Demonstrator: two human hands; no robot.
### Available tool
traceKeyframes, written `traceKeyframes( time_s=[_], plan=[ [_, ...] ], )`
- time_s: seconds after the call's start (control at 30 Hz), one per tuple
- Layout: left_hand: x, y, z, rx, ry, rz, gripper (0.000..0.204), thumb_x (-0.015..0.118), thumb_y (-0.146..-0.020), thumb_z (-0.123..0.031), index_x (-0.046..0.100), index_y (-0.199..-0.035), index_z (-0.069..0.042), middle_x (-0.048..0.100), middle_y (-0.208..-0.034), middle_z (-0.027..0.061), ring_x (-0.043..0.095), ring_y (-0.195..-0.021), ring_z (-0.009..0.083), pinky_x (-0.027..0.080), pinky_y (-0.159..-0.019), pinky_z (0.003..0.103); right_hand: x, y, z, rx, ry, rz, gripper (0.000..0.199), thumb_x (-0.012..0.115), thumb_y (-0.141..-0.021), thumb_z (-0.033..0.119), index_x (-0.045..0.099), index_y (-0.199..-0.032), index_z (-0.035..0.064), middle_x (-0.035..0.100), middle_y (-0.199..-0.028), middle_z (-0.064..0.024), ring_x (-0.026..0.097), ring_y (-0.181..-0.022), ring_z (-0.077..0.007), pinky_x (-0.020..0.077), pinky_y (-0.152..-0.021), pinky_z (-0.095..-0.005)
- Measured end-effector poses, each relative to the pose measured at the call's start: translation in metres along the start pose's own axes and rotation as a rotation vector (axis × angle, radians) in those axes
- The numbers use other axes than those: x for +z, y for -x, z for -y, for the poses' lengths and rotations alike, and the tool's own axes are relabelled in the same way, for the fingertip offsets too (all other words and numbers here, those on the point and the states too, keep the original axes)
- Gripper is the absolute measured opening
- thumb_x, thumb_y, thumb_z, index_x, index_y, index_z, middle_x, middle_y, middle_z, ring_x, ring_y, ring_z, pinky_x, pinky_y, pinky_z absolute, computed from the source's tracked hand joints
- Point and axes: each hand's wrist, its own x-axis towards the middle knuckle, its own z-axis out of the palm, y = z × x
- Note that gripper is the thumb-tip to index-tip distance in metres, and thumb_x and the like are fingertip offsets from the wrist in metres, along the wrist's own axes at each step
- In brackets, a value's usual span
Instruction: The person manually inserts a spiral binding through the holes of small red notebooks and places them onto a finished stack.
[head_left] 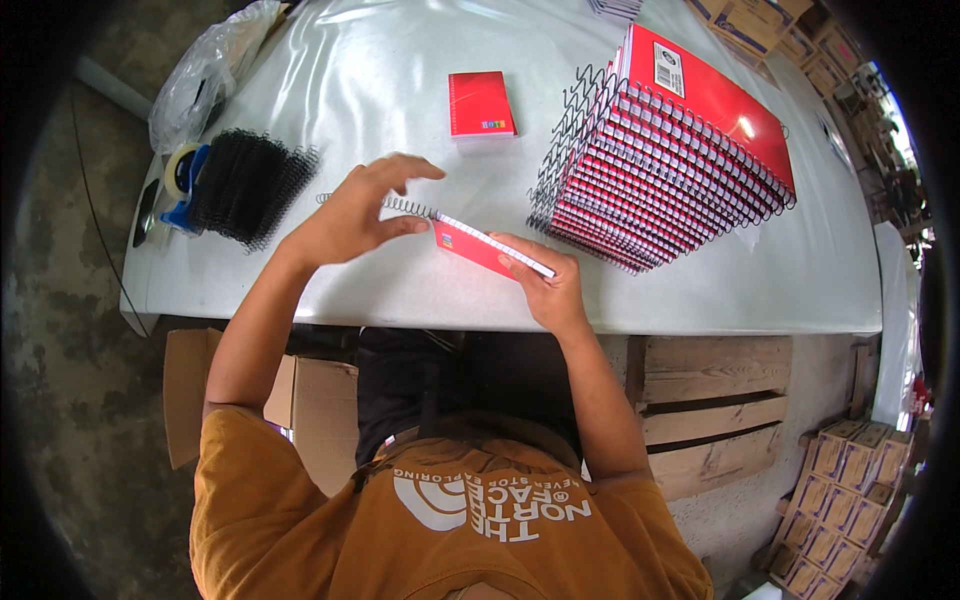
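Note:
My right hand (550, 285) grips a small red notebook (470, 248) by its right end, with the holed white edge facing up. A thin dark spiral coil (408, 206) meets the notebook's left corner and runs leftward past my left hand (362, 208). That hand's thumb and fingers are spread apart around the coil; whether the palm touches it is hidden. Beyond both hands lies a small stack of red notebooks (480, 104) without a coil. To the right rises a tall pile of red spiral-bound notebooks (700, 120). A bunch of black coils (245, 188) lies at the left.
The table (380, 300) has a pale, shiny cover. Beside the black coils stand a blue tape dispenser (182, 215) and a clear plastic bag (205, 75). An opened cardboard box (325, 415) sits below the front edge, with a wooden crate (715, 400) to its right.

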Motion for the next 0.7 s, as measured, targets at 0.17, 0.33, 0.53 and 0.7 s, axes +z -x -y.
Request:
traceKeyframes(
  time_s=[0.17,0.33,0.53,0.7],
  plan=[
    [0.012,0.006,-0.012,0.118,-0.646,-0.04,0.052,0.076,-0.069,-0.024,0.053,-0.114,-0.012,0.047,-0.127,0.0101,0.044,-0.116,0.0284,0.031,-0.094,0.04,0.007,0.008,0.007,-0.053,0.075,-0.014,0.03,0.058,-0.081,-0.007,0.065,-0.108,0.0034,0.067,-0.103,-0.0143,0.066,-0.093,-0.0216,0.0499,-0.08,-0.0271],
    [0.115,0.083,0.029,0.169,-0.569,-0.266,0.105,0.056,-0.066,-0.07,0.03,-0.138,0.002,0.028,-0.144,0.0219,0.018,-0.136,0.0403,0.007,-0.106,0.06,0.027,0.027,0.01,-0.119,0.081,-0.069,0.034,0.057,-0.079,-0.009,0.064,-0.11,0.0036,0.066,-0.104,-0.0151,0.066,-0.094,-0.0245,0.0507,-0.081,-0.029],
    [0.089,0.073,0.025,0.202,-0.734,-0.49,0.114,0.032,-0.072,-0.082,0.021,-0.137,0.012,0.014,-0.144,0.0337,0.001,-0.136,0.0491,-0.011,-0.101,0.063,0.042,0.032,0.01,-0.318,0.119,0.004,0.04,0.054,-0.075,-0.014,0.063,-0.11,0.0038,0.065,-0.104,-0.0158,0.065,-0.096,-0.0273,0.0529,-0.08,-0.0331],
    [0.125,0.108,0.03,0.445,-0.881,-0.279,0.109,0.031,-0.076,-0.079,0.02,-0.138,0.009,0.015,-0.145,0.0299,-0.005,-0.135,0.0503,-0.01,-0.102,0.062,0.04,0.034,0.006,-0.361,0.126,-0.06,0.04,0.057,-0.074,-0.012,0.063,-0.109,0.0044,0.065,-0.104,-0.015,0.065,-0.094,-0.0282,0.0536,-0.079,-0.0338]
  ],
)
